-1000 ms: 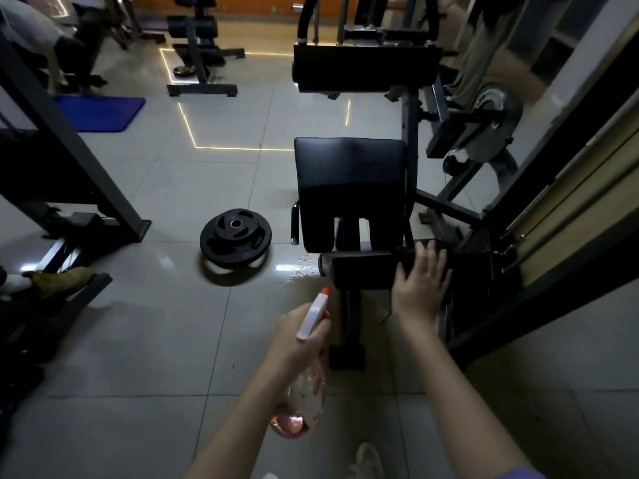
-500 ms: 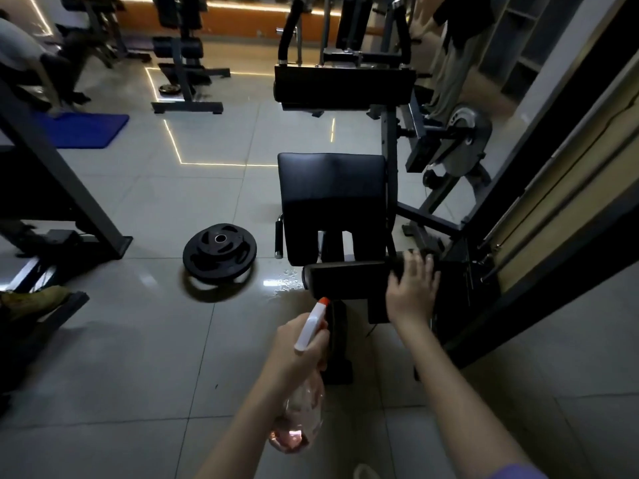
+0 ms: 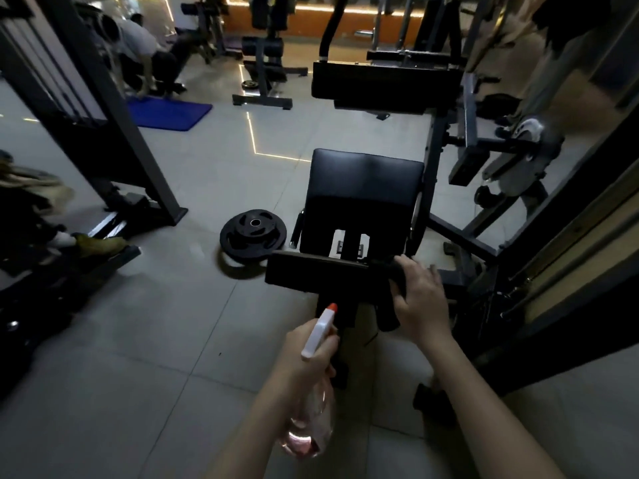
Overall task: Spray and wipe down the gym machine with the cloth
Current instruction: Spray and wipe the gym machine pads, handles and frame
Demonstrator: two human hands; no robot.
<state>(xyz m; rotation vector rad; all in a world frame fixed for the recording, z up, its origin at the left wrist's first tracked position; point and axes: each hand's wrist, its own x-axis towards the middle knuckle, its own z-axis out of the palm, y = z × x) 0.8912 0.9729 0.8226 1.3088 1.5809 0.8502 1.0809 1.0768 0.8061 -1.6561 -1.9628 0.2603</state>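
cloth (image 3: 388, 314) in right grip (image 3: 420, 300), on pad (image 3: 311, 274) — bottle (image 3: 320, 335) in left grip (image 3: 301, 361).

A gym: padded weight machines (image 3: 366, 191), a weight plate (image 3: 253, 234) on tiled floor, a blue exercise mat (image 3: 169, 113).

The spray bottle (image 3: 307, 433) is clear, with a little pink liquid pooled at its base and a white trigger head tipped in orange-red. It tilts forward in the left grip (image 3: 294, 354), nozzle aimed at the gym machine (image 3: 366, 188). The machine has a dark metal frame, a square black padded seat and a long black pad (image 3: 311, 274) lying crosswise just in front of it. The dark cloth (image 3: 389, 312) drapes over that pad's right end and hangs down, held there by the right grip (image 3: 420, 299).
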